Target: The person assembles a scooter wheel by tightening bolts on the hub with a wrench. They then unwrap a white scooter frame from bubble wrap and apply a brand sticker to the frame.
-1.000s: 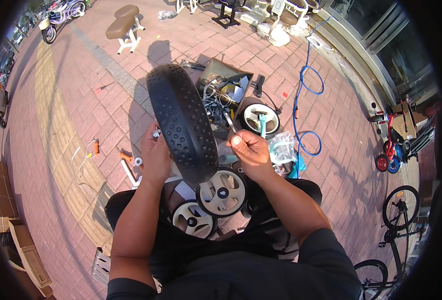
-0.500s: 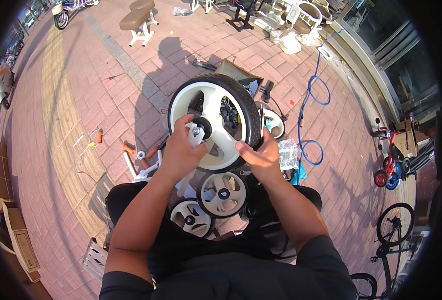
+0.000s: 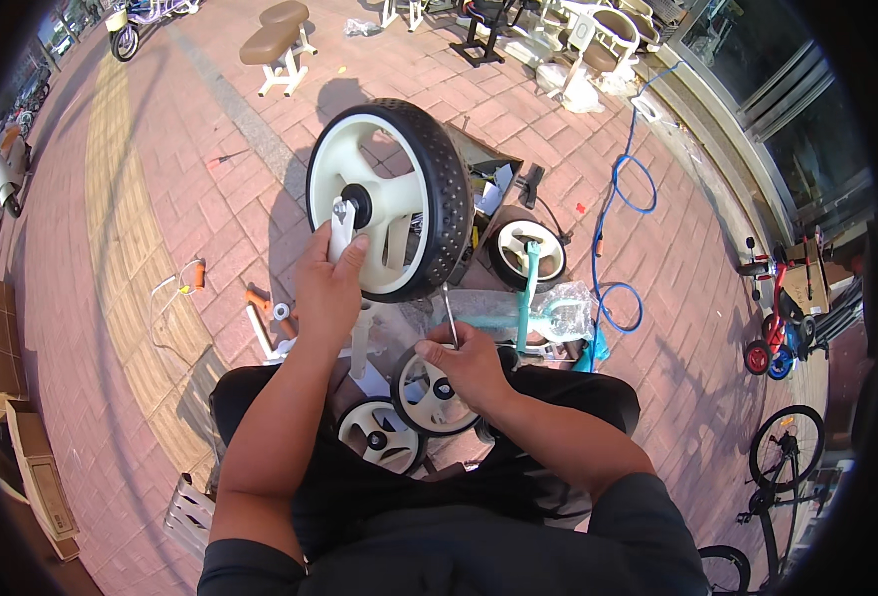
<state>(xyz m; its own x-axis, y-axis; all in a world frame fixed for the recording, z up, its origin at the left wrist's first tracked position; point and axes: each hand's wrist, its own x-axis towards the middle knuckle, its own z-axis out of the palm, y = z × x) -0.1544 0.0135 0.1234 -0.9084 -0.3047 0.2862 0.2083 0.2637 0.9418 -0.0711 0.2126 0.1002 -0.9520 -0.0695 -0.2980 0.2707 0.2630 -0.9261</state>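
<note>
In my left hand (image 3: 327,288) is a white metal bracket (image 3: 341,226), which sits at the hub of a large cream wheel (image 3: 396,207) with a knobbly black tyre. The wheel is held up and tilted, its tread facing right. My right hand (image 3: 464,366), lower and apart from the wheel, pinches a slender metal tool (image 3: 450,310) pointing upward; its exact kind is unclear. Beneath that hand lies a smaller cream wheel (image 3: 422,397), and another small wheel (image 3: 379,435) rests beside it between my legs.
To the right lie a turquoise frame (image 3: 524,308) with a small wheel (image 3: 530,251) and clear plastic wrap (image 3: 568,298). A blue hose (image 3: 599,238) curls beyond. Orange-handled parts (image 3: 258,298) lie left, a brown stool (image 3: 276,42) stands far off, and a bicycle (image 3: 782,467) lies right.
The large wheel has risen and tipped, showing more tread. My right hand has left the tyre and dropped lower with the metal tool. The turquoise frame has come into view.
</note>
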